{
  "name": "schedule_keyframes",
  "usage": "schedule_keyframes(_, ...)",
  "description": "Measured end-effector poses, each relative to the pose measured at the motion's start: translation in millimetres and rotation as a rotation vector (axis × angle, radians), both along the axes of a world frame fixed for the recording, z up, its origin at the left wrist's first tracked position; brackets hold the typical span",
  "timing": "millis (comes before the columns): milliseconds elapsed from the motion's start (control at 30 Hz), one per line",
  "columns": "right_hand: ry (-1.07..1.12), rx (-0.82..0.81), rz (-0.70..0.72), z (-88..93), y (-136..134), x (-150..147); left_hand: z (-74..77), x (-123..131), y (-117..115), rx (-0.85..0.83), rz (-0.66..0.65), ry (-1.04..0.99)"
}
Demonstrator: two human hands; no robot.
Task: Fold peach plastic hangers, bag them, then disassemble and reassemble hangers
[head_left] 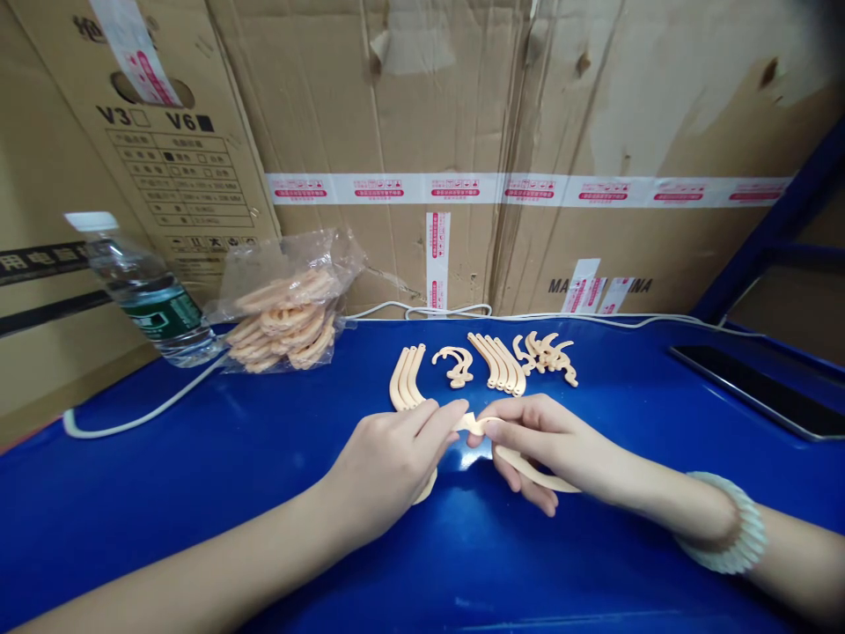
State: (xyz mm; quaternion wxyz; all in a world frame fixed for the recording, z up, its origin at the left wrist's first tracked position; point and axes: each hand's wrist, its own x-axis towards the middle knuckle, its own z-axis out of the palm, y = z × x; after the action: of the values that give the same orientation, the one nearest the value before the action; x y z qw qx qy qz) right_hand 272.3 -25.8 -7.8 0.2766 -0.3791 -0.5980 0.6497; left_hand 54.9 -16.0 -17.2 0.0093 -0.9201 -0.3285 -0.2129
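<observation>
My left hand (396, 462) and my right hand (551, 440) meet above the blue table, each with its fingers closed on a small pale wooden piece (473, 424) between them. A long curved wooden strip (538, 474) passes under my right hand, against its lower fingers. From beneath my left palm peeks the rounded end of another pale piece (426, 490); whether the hand grips it is hidden. Just beyond my hands lie several curved wooden strips (409, 374), thin hooked pieces (455, 363), a row of slatted strips with holes (498, 363) and a pile of small curled pieces (547, 354).
A clear plastic bag of wooden parts (283, 330) lies at the back left beside a water bottle (155, 304). A dark phone or tablet (759, 387) rests on the right. White cable (422, 310) runs along the back, before cardboard boxes (396, 106).
</observation>
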Motion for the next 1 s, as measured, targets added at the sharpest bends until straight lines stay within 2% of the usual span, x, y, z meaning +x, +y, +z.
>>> schedule_keyframes(167, -0.096, 0.061, 0.008, -0.8, -4, 0, 2.2, 0, -2, 0.07, -0.025, 0.097)
schedule_keyframes(367, -0.205, 0.259, -0.028, 2.9, -12, -2, 5.5, -2, -4, 0.184, -0.043, 0.187)
schedule_keyframes(567, -0.307, 0.459, -0.054, 5.6, -17, -4, 3.6, -3, -6, 0.415, -0.085, 0.081)
schedule_keyframes(667, -0.348, 0.552, -0.059, 3.2, -19, -4, 2.4, -3, -6, 0.438, -0.092, 0.065)
schedule_keyframes(733, -0.387, 0.708, -0.054, 1.1, -20, -3, 1.9, -3, -5, 0.354, -0.082, 0.044)
schedule_keyframes(800, -0.432, 0.922, -0.054, 0.0, -19, -1, 2.1, -3, -4, 0.188, -0.054, 0.001)
schedule_keyframes(867, -0.458, 1.035, -0.097, 1.5, -17, 1, 3.7, -3, -2, 0.019, -0.019, -0.058)
schedule_keyframes(1000, -0.387, 0.876, -0.266, 14.6, -3, 11, 10.8, 0, -1, -0.319, 0.069, -0.22)
